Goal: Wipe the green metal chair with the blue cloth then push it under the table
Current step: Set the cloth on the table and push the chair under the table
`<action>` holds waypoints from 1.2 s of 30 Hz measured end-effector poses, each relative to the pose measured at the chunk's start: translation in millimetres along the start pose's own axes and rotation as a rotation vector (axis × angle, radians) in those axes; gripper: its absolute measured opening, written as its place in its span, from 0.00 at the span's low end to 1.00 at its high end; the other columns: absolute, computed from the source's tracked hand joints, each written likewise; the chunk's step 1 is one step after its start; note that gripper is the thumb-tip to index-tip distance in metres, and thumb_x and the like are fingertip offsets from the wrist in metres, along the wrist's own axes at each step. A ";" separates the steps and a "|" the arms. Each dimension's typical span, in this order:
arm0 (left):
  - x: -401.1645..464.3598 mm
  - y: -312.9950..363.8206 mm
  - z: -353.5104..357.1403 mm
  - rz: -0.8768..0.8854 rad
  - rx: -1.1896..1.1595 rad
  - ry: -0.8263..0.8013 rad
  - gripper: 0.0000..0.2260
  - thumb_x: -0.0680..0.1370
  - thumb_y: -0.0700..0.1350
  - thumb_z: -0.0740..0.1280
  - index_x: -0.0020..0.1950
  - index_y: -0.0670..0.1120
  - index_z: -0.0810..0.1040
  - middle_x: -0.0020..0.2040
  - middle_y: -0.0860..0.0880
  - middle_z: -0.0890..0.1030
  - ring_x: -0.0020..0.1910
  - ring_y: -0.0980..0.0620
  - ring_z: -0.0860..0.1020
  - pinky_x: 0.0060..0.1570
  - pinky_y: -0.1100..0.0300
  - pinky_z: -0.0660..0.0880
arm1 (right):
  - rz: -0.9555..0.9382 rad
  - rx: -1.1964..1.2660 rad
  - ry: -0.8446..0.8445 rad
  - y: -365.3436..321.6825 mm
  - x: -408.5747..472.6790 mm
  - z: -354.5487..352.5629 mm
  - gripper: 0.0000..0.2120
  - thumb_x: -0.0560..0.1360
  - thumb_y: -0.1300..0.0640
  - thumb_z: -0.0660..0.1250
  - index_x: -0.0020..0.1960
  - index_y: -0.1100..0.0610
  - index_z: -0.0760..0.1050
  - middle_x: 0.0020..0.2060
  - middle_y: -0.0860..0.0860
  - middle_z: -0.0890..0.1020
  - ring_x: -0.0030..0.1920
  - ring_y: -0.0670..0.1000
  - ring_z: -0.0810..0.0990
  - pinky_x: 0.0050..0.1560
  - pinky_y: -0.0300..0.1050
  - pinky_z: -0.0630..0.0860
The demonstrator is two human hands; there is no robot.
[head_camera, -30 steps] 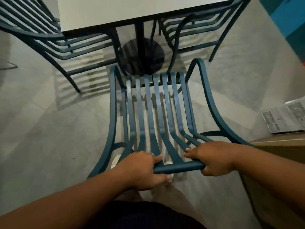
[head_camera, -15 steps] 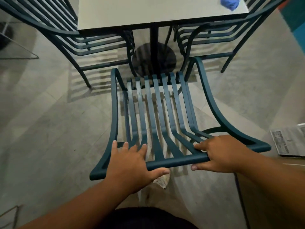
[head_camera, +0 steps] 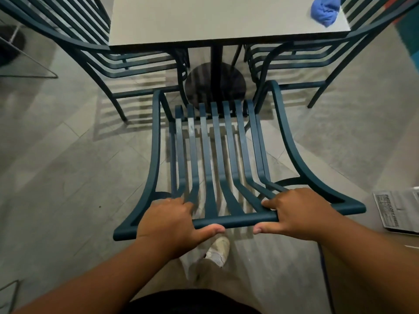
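The green metal chair (head_camera: 217,159) stands on the tiled floor (head_camera: 68,177) facing the table (head_camera: 215,19), its seat front near the pedestal base (head_camera: 215,87) but not yet under the tabletop. I have my left hand (head_camera: 170,225) and right hand (head_camera: 297,214) wrapped shut around the top rail (head_camera: 235,219) of the backrest, fingers over the far side, thumbs beneath. The blue cloth (head_camera: 324,10) lies bunched on the far right corner of the table, in neither hand; I judge the wiping finished and the push to be the step in hand.

Risks noted. The chair's front legs are hidden below the seat, so I cannot tell how they line up with the pedestal base; an off-centre push could drive a leg against it and stop the chair short. The right armrest (head_camera: 292,141) sits close to the frame of the neighbouring chair on the right (head_camera: 294,55), and the left armrest (head_camera: 156,141) near the left neighbouring chair (head_camera: 102,55); a skewed push could lock metal against metal. My shoe (head_camera: 218,248) is just behind the rail and could trip a step.

Open room: the gap between the two side chairs looks just wider than this chair, straight ahead. A printed paper (head_camera: 396,209) lies on a surface to my right, clear of the path
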State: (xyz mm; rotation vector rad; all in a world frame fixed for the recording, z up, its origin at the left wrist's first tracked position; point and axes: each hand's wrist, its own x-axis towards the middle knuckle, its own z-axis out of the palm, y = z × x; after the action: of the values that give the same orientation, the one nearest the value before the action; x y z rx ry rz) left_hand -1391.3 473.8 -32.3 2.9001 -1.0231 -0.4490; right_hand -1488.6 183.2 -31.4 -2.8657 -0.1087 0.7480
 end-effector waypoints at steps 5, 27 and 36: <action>27.0 -5.6 -6.9 0.003 -0.010 -0.038 0.39 0.66 0.86 0.45 0.26 0.51 0.69 0.24 0.55 0.69 0.23 0.58 0.68 0.25 0.63 0.60 | -0.010 -0.004 0.038 13.8 19.7 -12.5 0.50 0.62 0.13 0.39 0.55 0.45 0.82 0.34 0.45 0.81 0.33 0.45 0.78 0.39 0.41 0.78; 144.2 -52.4 -36.5 0.107 0.037 0.109 0.37 0.71 0.82 0.45 0.26 0.52 0.69 0.23 0.55 0.67 0.20 0.57 0.67 0.21 0.62 0.66 | -0.117 -0.055 0.214 59.2 121.3 -74.4 0.41 0.68 0.16 0.41 0.32 0.48 0.75 0.25 0.47 0.73 0.25 0.45 0.72 0.27 0.40 0.64; 149.6 -51.9 -41.8 0.087 0.017 0.149 0.34 0.71 0.82 0.49 0.31 0.53 0.71 0.29 0.56 0.67 0.30 0.55 0.67 0.26 0.60 0.61 | -0.112 -0.046 0.231 55.0 123.9 -78.8 0.41 0.68 0.16 0.41 0.32 0.49 0.74 0.26 0.47 0.73 0.26 0.45 0.72 0.27 0.41 0.64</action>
State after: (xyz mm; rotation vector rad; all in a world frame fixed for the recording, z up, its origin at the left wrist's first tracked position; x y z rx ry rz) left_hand -1237.0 419.1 -37.5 2.8377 -1.1296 -0.2169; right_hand -1340.7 131.4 -33.4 -2.9360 -0.2548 0.3950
